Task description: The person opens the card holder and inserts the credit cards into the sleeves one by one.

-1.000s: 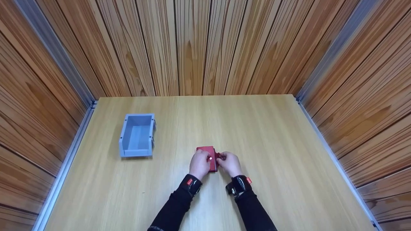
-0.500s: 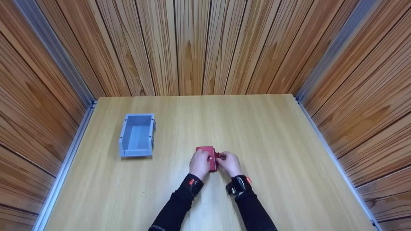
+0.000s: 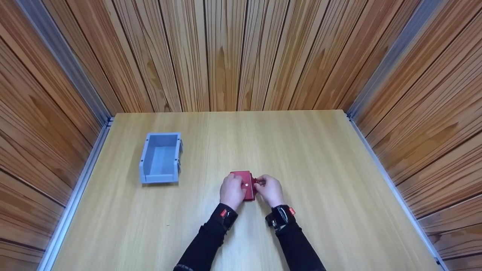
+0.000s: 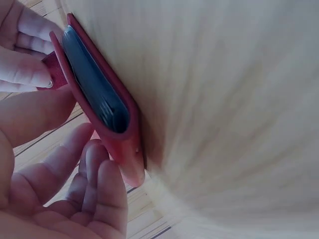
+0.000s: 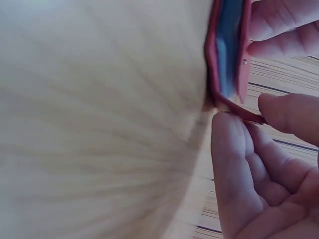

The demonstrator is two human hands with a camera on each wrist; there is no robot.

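A red card holder lies on the table in front of me, a small metal snap on its top cover. Grey-blue card sleeves show between its covers in the left wrist view. My left hand holds it by the spine side, thumb on the top cover and fingers beside the spine. At its right edge my right hand pinches the closing strap between thumb and fingers. In the right wrist view the strap sticks out from the lower cover, apart from the top cover.
A blue open-front bin stands on the table to the left and farther back. Wood-plank walls with grey metal corner posts enclose the back and both sides.
My left hand has shifted slightly left and up on the card holder, baring more of its cover. The right hand has moved up a little, still pinching the strap.
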